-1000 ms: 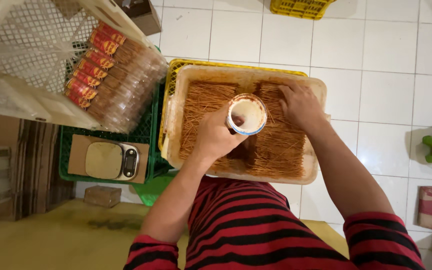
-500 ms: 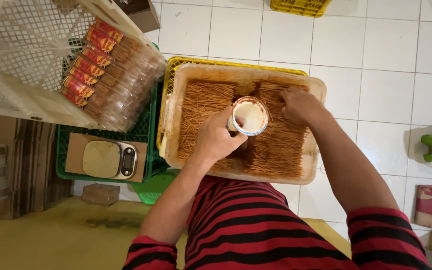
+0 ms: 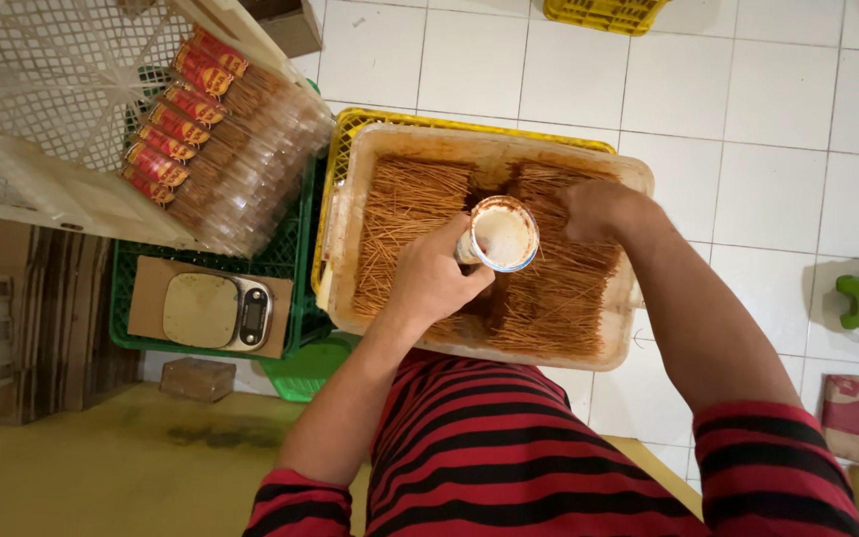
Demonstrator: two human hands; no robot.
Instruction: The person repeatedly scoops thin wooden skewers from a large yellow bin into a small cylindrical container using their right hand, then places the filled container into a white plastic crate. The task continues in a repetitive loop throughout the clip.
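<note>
1. Centrally placed: pale plastic tub [image 3: 638, 328], set in a yellow crate [image 3: 375, 123] on the white tiled floor [image 3: 748, 89]; directly ahead of both hands.
2. Filling the tub: brown stick strands [image 3: 405, 214], in two blocks left and right of a narrow gap; long axis running away from the body, toward the far wall of the tub.
3. Left of the tub: packed stick bundles [image 3: 241, 159] with red labels, leaning in a white lattice crate [image 3: 62, 89]; below them a kitchen scale [image 3: 213, 311] on cardboard in a green crate [image 3: 290, 261].
4. Right hand [image 3: 597, 211]: closed on strands of the right block, fingers curled down into them; nearer to the strands than the left.
5. Left hand [image 3: 436, 283]: clamped around a cup, held over the gap, just above the strands.
6. White cup [image 3: 502, 234]: mouth tilted up toward the camera, rim smeared brown; just beside the right hand, not touching it.
</note>
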